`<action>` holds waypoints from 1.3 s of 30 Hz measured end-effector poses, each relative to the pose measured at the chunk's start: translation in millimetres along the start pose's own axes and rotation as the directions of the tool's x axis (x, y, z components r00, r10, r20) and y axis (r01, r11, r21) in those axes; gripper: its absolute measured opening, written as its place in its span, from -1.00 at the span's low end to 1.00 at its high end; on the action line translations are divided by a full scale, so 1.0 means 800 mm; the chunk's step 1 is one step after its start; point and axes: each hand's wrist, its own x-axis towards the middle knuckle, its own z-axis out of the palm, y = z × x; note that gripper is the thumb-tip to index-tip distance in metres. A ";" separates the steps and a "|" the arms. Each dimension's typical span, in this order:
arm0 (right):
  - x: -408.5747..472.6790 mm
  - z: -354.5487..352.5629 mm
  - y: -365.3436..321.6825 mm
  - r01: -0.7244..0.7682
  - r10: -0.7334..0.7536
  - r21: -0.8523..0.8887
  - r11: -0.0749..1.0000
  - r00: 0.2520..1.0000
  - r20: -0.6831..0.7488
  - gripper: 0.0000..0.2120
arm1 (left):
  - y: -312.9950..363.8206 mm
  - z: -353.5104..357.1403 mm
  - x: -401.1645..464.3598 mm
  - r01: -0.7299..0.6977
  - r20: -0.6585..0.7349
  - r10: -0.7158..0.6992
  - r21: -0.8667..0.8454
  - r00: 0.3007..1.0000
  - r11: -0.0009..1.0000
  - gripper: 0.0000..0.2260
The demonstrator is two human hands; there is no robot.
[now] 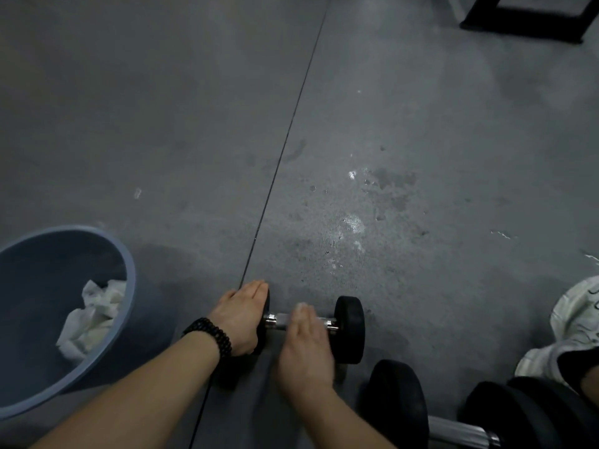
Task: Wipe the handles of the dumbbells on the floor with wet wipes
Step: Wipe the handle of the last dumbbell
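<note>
Low in the frame, just right of centre, a small dumbbell with black round rubber heads and a chrome knurled handle [303, 322] lies on the grey speckled floor [421, 157], its bar running left to right. The right hand [304, 351] is laid over the middle of that bar, blurred, with a pale scrap showing at its fingertips that is probably the white wet wipe [301, 306]; the blur hides whether those fingers are wrapped round the bar or only pressing flat on it, so I cannot tell their grip. The left hand [241, 319], with a black beaded bracelet [210, 335] at the wrist, has straight fingers laid against the outer face and rim of the left head, bracing it so it cannot roll. To my eye the wiping of this handle is under way. The next move calls for working the wipe along the full bar, out to the shiny collars at each end, and turning the dumbbell to reach the underside while the brace holds. A larger dumbbell with black heads and a steel bar [453, 426] waits at the lower right, its handle apparently next. At the lower left stands a round blue plastic bin [129, 286] holding crumpled white wipes [94, 315]. A white shoe [577, 322] shows at the right edge.
</note>
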 end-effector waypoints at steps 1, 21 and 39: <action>0.002 0.003 0.013 -0.078 0.075 -0.042 0.996 0.995 -0.061 -0.34 | -0.001 0.002 0.000 -0.002 -0.007 0.002 -0.005 1.000 1.000 -0.01; -0.030 0.031 -0.010 -0.121 0.121 -0.012 0.993 0.982 0.146 -0.28 | -0.007 -0.005 -0.001 -0.036 0.175 0.042 -0.037 0.984 0.999 0.28; -0.054 0.027 -0.020 -0.112 0.106 0.055 0.992 0.990 0.091 0.11 | -0.004 0.009 -0.009 -0.050 0.129 0.055 -0.045 0.990 0.998 0.25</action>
